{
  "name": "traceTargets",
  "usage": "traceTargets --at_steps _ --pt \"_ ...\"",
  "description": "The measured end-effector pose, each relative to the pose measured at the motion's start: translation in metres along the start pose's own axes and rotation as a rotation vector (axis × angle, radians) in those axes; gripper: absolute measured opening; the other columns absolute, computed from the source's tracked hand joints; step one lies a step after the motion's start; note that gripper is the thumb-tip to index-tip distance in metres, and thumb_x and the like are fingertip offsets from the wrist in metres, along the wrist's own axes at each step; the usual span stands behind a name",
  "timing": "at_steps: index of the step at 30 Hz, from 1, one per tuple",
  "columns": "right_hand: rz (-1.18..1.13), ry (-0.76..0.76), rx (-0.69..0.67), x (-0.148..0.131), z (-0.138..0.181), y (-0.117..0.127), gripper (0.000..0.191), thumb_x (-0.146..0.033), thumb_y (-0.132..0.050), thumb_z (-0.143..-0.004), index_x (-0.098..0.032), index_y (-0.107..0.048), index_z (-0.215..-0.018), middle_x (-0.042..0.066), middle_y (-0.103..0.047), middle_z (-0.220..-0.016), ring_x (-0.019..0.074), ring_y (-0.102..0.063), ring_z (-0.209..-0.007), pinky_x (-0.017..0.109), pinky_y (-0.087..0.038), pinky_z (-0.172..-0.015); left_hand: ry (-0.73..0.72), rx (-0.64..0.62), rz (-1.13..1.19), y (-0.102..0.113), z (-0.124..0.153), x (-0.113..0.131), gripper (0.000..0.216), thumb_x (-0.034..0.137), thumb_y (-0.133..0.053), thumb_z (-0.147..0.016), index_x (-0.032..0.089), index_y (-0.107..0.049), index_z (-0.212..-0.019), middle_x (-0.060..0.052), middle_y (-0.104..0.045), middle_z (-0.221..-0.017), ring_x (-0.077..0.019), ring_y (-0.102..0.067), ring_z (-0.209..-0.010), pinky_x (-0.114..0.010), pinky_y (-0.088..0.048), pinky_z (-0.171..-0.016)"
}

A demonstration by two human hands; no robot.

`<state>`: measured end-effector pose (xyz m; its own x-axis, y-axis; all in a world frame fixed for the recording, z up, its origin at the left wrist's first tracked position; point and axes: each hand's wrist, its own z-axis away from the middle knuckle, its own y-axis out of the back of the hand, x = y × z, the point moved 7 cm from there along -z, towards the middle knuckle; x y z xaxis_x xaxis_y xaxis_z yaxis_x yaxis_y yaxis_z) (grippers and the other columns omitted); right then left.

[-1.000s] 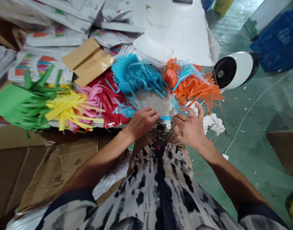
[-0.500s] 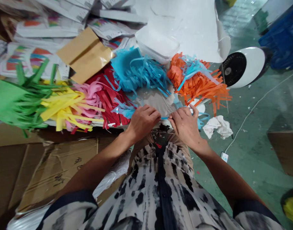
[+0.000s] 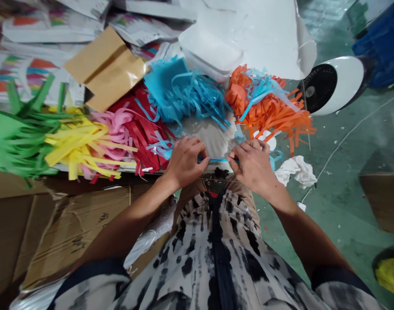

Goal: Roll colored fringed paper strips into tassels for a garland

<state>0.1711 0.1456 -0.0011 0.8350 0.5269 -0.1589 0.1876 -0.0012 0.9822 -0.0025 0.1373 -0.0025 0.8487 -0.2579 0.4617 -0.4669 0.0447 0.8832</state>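
My left hand [image 3: 185, 160] and my right hand [image 3: 253, 164] each pinch one end of a thin blue paper strip [image 3: 218, 160], stretched level between them at the table's near edge. Both hands are closed on it. Just beyond lie heaps of cut paper strips: blue [image 3: 184, 92], orange [image 3: 268, 107], red [image 3: 140, 129], pink [image 3: 115, 127], yellow [image 3: 82, 146] and green [image 3: 16, 133]. A bare grey patch of table [image 3: 216, 133] lies between the heaps and my hands.
A brown envelope [image 3: 103, 69] and printed sheets lie at the back left. A white lidded tub [image 3: 211, 51] and white paper sit behind the heaps. A white fan [image 3: 334, 84] stands right, crumpled tissue [image 3: 297, 170] near it. Flattened cardboard [image 3: 64, 224] lies lower left; blue crate [image 3: 382, 47] far right.
My right hand's fingers, spread a second ago, have closed into a pinch on the strip. Both hands drew together, then apart again, with the strip between them. The view shifted slightly.
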Motion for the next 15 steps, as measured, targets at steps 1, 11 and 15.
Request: traceTargets --at_steps 1,11,15 --pt "0.009 -0.006 0.004 -0.001 0.001 0.000 0.019 -0.035 -0.053 -0.101 -0.024 -0.064 -0.090 0.007 -0.070 -0.096 0.0311 -0.055 -0.109 0.052 -0.029 -0.104 0.004 -0.004 -0.002 0.001 -0.001 0.000 0.013 0.026 -0.069 -0.090 0.021 -0.064 -0.079 -0.005 -0.069 -0.097 -0.0285 -0.060 -0.101 -0.044 -0.045 -0.087" --pt "0.066 0.021 0.209 -0.002 0.020 0.004 0.022 -0.019 -0.055 -0.096 -0.029 -0.068 -0.111 0.003 -0.073 -0.107 0.0276 -0.057 -0.116 0.058 -0.024 -0.119 -0.200 0.018 -0.034 -0.007 0.012 0.011 0.041 0.009 -0.055 -0.096 0.036 -0.078 -0.117 -0.001 -0.076 -0.112 -0.0256 -0.064 -0.105 -0.044 -0.046 -0.089" --pt "0.028 0.105 0.232 -0.006 0.027 0.005 0.026 -0.018 -0.056 -0.099 -0.034 -0.073 -0.110 -0.002 -0.078 -0.109 0.0261 -0.060 -0.121 0.059 -0.019 -0.122 -0.323 0.028 -0.174 -0.016 0.025 0.023 0.044 0.007 -0.053 -0.095 0.030 -0.076 -0.126 -0.006 -0.078 -0.117 -0.0263 -0.065 -0.107 -0.044 -0.048 -0.091"
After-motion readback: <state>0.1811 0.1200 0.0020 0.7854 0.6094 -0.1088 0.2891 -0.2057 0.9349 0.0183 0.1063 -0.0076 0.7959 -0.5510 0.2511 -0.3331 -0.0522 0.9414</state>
